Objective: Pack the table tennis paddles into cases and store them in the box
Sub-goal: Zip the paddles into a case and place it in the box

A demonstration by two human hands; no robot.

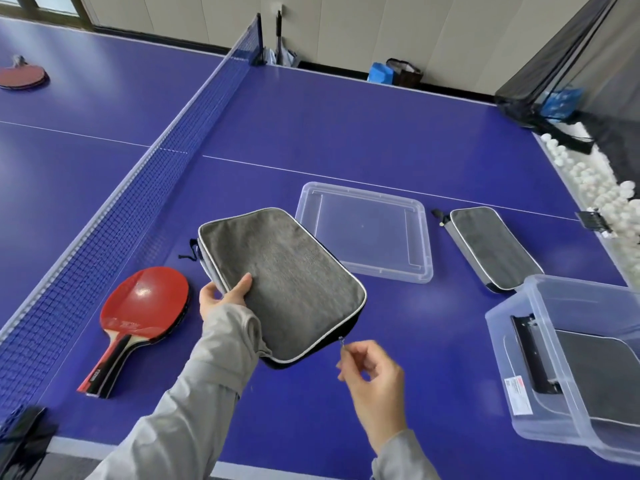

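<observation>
Right now, holding a grey case (287, 282) over the blue table (381, 133), a little tilted. Gripping its nine o'clock edge with the left hand (221, 296), thumb pressed on the top face, other fingers curled underneath (mostly hidden). Pinching the zipper pull (342, 341) at the case's five o'clock corner with the right hand (375, 379), thumb and forefinger closed on it, remaining fingers loosely curled.

At eight o'clock from the case, flat on the table near the net (138, 188): a red paddle (145, 299), handle pointing toward seven o'clock, dark edge of something beneath it. At one o'clock, just beyond the case: a clear lid (363, 226) lying flat. At three o'clock, beside the lid: a second case (491, 247), also flat. At four o'clock, near the table's edge: a clear box (540, 306) with a packed case (595, 368) lying inside. Far off at ten o'clock, across the net: another paddle (22, 76). Along the table's two o'clock edge: white balls (595, 181).
</observation>
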